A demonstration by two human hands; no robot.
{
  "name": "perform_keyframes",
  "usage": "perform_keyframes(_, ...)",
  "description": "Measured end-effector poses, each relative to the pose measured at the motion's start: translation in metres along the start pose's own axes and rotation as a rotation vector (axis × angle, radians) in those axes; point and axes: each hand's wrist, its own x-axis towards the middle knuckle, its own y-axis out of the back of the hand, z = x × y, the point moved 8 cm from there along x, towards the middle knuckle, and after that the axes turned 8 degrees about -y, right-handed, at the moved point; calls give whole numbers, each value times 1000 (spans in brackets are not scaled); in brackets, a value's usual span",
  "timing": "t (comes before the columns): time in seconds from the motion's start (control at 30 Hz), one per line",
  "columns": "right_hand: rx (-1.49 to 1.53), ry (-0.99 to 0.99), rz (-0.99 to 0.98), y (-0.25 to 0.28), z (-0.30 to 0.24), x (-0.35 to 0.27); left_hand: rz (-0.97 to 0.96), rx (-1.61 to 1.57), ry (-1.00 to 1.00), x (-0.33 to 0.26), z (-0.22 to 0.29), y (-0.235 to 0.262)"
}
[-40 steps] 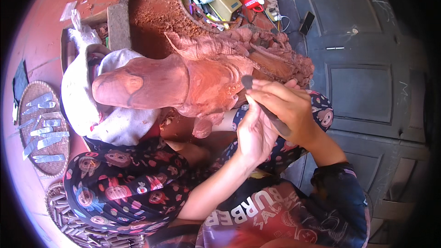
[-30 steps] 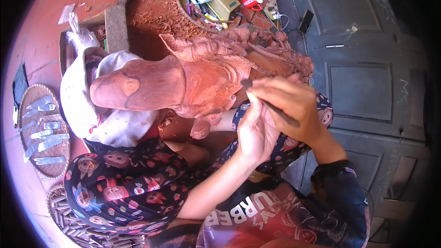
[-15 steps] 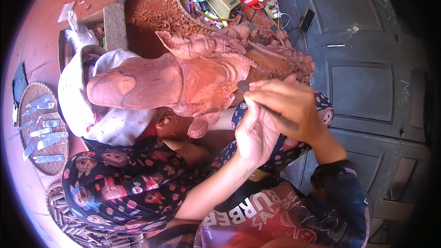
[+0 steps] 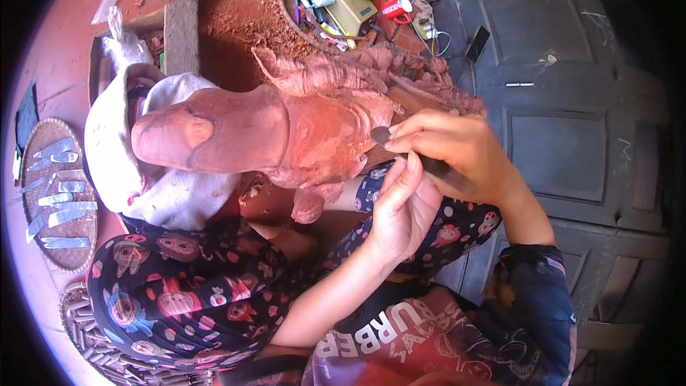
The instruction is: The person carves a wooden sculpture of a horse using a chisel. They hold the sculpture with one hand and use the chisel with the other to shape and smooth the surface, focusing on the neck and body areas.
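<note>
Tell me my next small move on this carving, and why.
Perhaps one short, light stroke with the dark tool: your right hand grips it, its rounded end is close to the reddish carving, and small flecks on the wood nearby suggest a working spot.

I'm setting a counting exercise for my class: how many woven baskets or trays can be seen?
3: one at top centre, one at far left with metal blades, one at lower left, partly covered by patterned trousers. Others may be hidden.
</note>
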Motion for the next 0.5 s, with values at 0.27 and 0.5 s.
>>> perform_keyframes(0.27, -67, 98, 153, -1, 9, -3, -101, -118, 37, 19, 3, -11)
perform_keyframes(0.5, -134, 116, 86, -1, -6, -5, 0, -89, 41, 3, 1, -7)
